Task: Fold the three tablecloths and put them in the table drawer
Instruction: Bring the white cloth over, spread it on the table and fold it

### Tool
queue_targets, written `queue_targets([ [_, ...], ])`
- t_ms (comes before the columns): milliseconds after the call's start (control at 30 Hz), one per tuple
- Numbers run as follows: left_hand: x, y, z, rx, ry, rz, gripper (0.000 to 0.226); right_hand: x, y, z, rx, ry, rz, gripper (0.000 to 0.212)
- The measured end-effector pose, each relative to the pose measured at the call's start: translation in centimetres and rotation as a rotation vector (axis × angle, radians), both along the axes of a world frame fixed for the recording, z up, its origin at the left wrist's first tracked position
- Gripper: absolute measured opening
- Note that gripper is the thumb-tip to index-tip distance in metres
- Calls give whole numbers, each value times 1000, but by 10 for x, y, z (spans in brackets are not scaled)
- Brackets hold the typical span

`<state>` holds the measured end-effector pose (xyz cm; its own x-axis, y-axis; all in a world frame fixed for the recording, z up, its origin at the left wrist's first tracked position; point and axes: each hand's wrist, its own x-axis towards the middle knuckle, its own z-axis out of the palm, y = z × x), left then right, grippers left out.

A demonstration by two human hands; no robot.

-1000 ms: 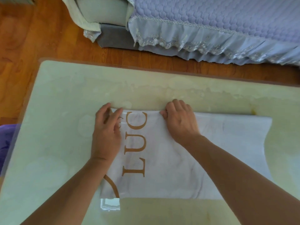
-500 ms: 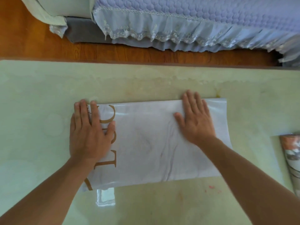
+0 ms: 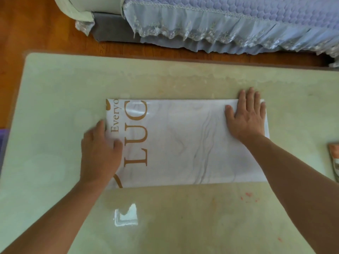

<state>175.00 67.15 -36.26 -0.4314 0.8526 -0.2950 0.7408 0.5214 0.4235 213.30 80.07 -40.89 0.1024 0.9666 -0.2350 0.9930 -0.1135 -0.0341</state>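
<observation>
A: What lies nearest on the table (image 3: 183, 226)?
B: A bare glossy stretch with a bright window glare, and a few small red specks toward the right.

A: And the hands?
B: Both forearms reach in from the near edge. The left hand (image 3: 100, 153) sits at the left edge of the folded tablecloth (image 3: 183, 143), the thumb on top of the cloth beside the gold lettering and the fingers (image 3: 91, 136) blurred at the cloth's edge, so whether they grip it or only rest there cannot be told. The right hand (image 3: 246, 116) lies flat on the cloth's far right corner, fingers (image 3: 251, 97) straight and slightly spread, pressing down.

A: Where is the cloth itself?
B: In the middle of the table, folded into a flat white rectangle with faint grey veining and gold letters "LUC" running sideways at its left end.

A: Anything else?
B: At the table's right edge, well apart from it, a sliver of another patterned tablecloth (image 3: 334, 158) shows. Beyond the table is the wooden floor (image 3: 36, 24), then a bed (image 3: 238, 15) with a lilac quilted cover and a lace-trimmed frill.
</observation>
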Motion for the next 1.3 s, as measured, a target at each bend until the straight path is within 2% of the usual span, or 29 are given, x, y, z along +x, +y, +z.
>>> queue_targets([
  [67,2,-26,7,-209,-111,198,66,-1,0,-1,-18,-11,-16,78],
  [167,2,-35,12,-280,-151,255,70,-24,-9,17,-19,58,-72,74],
  [200,1,-32,15,-284,-144,257,69,-41,-19,26,10,184,-39,71],
  [300,0,-26,21,-307,-129,234,66,-108,-52,46,22,818,45,61],
  [333,-1,-27,21,-302,-134,222,65,-128,-57,47,3,956,22,59],
  [433,-3,-28,20,-270,-155,224,59,-157,-47,35,15,1087,-169,58],
  [467,-3,-27,19,-260,-186,237,56,-158,-42,32,15,1076,-209,59],
  [533,-4,-27,21,-240,-341,331,44,-157,-35,29,-29,965,-127,62],
  [633,-9,-28,32,-286,-839,510,26,-154,-32,23,-99,656,139,62],
  [667,-10,-29,37,-301,-969,524,26,-154,-33,21,-124,569,188,62],
  [700,-8,-30,42,-294,-1017,494,27,-156,-32,19,-143,500,216,62],
  [733,-6,-30,46,-256,-978,433,28,-159,-32,18,-154,446,228,62],
  [800,1,-28,55,-141,-743,286,26,-168,-29,21,-185,409,194,63],
  [900,10,-26,70,-49,-572,190,26,-165,-32,35,-192,564,185,65],
  [967,10,-28,72,-66,-519,163,26,-149,-68,37,-48,551,242,61],
  [1033,13,-29,73,-117,-490,136,25,-128,-127,31,84,393,234,55],
  [1133,22,-29,72,-121,-532,179,26,-111,-176,12,16,206,198,60],
  [1300,37,-27,85,-112,-517,202,28,-113,-171,10,-35,119,232,63],
])
